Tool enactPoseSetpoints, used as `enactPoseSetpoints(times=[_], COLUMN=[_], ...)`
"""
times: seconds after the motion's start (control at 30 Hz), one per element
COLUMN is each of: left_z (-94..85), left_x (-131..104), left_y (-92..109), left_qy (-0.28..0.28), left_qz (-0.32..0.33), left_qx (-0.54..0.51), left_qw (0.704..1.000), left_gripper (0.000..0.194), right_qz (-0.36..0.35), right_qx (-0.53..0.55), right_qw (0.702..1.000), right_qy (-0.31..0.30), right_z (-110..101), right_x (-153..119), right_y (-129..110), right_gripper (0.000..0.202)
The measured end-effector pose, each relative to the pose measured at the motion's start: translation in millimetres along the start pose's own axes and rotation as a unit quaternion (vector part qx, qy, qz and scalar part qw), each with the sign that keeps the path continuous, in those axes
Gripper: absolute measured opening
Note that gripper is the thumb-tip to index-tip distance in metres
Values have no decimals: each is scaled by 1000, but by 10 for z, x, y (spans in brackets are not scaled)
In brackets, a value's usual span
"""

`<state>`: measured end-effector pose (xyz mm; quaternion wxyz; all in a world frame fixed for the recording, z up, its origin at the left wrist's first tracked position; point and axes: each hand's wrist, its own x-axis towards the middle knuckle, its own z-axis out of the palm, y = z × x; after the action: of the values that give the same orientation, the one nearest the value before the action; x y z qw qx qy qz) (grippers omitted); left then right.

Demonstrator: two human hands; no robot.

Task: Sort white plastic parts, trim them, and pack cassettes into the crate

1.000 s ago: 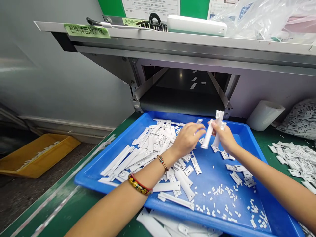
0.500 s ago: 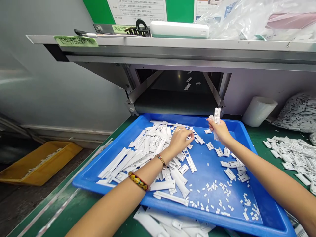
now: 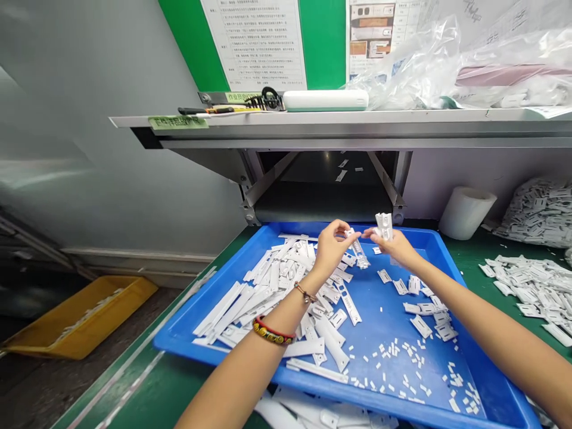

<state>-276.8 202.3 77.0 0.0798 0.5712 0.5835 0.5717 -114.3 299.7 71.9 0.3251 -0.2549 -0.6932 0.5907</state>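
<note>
Above the back part of a blue tray (image 3: pixel 286 376), my left hand (image 3: pixel 331 245) pinches one end of a white slotted strip (image 3: pixel 358 253), which hangs down to the right. Close beside it on the right, my right hand (image 3: pixel 393 245) is closed round several white plastic pieces (image 3: pixel 384 225) that stick up from the fingers. Its fingertips point toward the strip; whether they touch it I cannot tell. Long white strips (image 3: pixel 227 310) are heaped in the tray's left half. Short white parts (image 3: pixel 420 326) and tiny white bits (image 3: pixel 406 357) lie on the right.
A dark conveyor belt (image 3: pixel 322 199) ends behind the tray, under a metal shelf (image 3: pixel 313 122). Right of the tray are a plastic roll (image 3: pixel 467 213), a bag of white parts (image 3: pixel 543 208) and a loose pile (image 3: pixel 531 286). A yellow bin (image 3: pixel 80 336) stands lower left.
My left hand has lifted a slotted strip from the tray. Both hands have come closer together, the right one moving left with its pieces. The camera view has tilted upward.
</note>
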Motion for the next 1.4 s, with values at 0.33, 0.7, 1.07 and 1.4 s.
enactPoseSetpoints(times=[0.33,0.7,1.07,1.4], left_z=[-148,-85,-284,-385], left_x=[48,-46,66,210], left_y=[93,166,29,-7], left_qy=[10,38,-10,-58], left_qz=[-77,35,115,86], left_qx=[-183,-42,82,237], left_qw=[980,998,990,966], left_gripper=[38,36,29,15], right_qz=[80,37,61,68], right_qx=[40,-7,3,-318], right_qw=[987,994,985,914], right_qy=[-136,-98,-160,241], right_z=[188,244,263,-1233], right_x=[-153,-173,-222,-1984], right_y=[-46,15,-210,-961], right_gripper=[51,42,50,45])
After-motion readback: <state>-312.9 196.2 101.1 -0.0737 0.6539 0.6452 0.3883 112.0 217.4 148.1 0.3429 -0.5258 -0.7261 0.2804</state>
